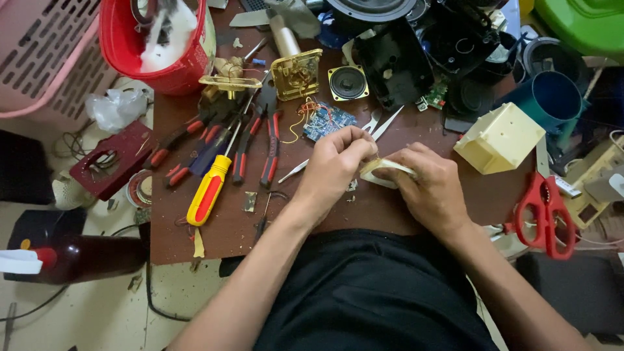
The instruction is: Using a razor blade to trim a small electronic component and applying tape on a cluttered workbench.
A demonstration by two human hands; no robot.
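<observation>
Here we work at a cluttered brown surface [403, 214], both hands meeting near its middle. Our left hand [331, 170] pinches with a narrow grip at the top edge of a roll of pale tape [385, 170], while our right hand [430, 185] cups the roll from the right, its grip closed around it. To the left lie a yellow-handled screwdriver [209, 190] and red-handled pliers [268, 146]; just beyond the hands sits a blue circuit board [328, 120]. Red scissors [545, 211] rest at the right edge.
</observation>
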